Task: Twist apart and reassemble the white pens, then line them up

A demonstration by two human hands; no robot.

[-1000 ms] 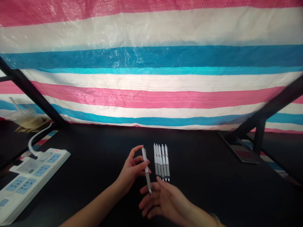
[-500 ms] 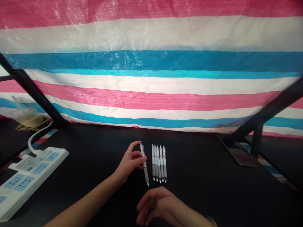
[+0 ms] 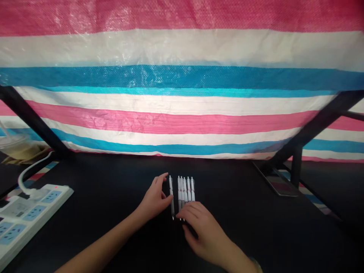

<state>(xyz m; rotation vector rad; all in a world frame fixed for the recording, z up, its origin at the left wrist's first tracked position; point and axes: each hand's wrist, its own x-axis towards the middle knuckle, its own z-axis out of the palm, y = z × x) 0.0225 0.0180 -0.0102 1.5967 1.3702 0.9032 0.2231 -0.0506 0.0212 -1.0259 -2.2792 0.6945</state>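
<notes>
A white click pen (image 3: 171, 201) with a grey grip lies on the black table, tip toward me. My left hand (image 3: 155, 197) is at its left side, thumb tip touching or nearly touching the barrel and index finger stretched out near the clicker; its fingers are apart. Just right of that pen, across a narrow gap, several similar pens (image 3: 186, 189) lie side by side in a row. Over their lower ends reaches my right hand (image 3: 203, 227), palm down, thumb and fingers apart, hiding most of the tips. Whether its fingertips touch the pens I cannot tell.
A white power strip (image 3: 36, 220) with a plugged cable stands at the left. Toward the right edge lies a dark phone-like slab (image 3: 280, 184) beside a black frame leg (image 3: 297, 167). A striped sheet (image 3: 182, 102) hangs behind the table (image 3: 241, 223). A plastic cup (image 3: 13, 142) is far left.
The single pen has gone from my left hand's grip to lying straighter and nearer the row. My right hand has moved up over the row's lower ends. The view has shifted slightly.
</notes>
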